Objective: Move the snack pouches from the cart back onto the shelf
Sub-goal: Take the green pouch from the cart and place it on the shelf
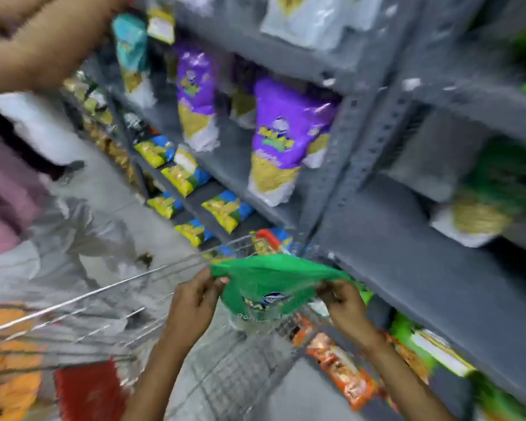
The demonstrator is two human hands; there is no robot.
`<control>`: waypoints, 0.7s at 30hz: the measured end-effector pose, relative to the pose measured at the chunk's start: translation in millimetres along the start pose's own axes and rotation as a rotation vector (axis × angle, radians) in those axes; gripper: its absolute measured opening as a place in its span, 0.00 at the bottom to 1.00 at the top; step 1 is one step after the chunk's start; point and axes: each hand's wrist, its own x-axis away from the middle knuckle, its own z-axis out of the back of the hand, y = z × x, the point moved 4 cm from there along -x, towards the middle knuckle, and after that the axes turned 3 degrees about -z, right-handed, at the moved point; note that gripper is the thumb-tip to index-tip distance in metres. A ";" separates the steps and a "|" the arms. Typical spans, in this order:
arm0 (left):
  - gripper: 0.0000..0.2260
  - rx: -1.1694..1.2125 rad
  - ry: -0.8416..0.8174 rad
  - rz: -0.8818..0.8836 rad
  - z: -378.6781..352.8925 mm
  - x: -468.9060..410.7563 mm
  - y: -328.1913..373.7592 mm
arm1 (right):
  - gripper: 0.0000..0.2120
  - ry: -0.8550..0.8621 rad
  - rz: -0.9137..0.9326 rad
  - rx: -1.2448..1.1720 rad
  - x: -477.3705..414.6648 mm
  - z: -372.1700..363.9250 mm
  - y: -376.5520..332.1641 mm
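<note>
Green snack pouch: top corners pinched by left hand and right hand fingers, above cart. Advice: keep upright, seat beside green stock on shelf.

Motion blur throughout — no label, brand or number is legible.

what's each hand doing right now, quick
Left hand: closed on the green pouch, left top corner.
Right hand: closed on its right top corner.
</note>
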 end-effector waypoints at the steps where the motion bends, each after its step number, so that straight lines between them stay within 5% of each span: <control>1: 0.05 0.043 -0.026 -0.072 -17.2 -3.5 31.1 | 0.15 0.093 0.033 -0.016 17.0 34.3 -8.5; 11: 0.07 0.408 -0.302 -0.322 -190.7 42.8 255.9 | 0.08 0.725 0.219 0.052 191.9 281.9 -18.4; 21: 0.14 0.426 -0.405 -0.469 -259.0 111.6 339.7 | 0.21 0.953 0.134 0.163 304.4 362.0 10.0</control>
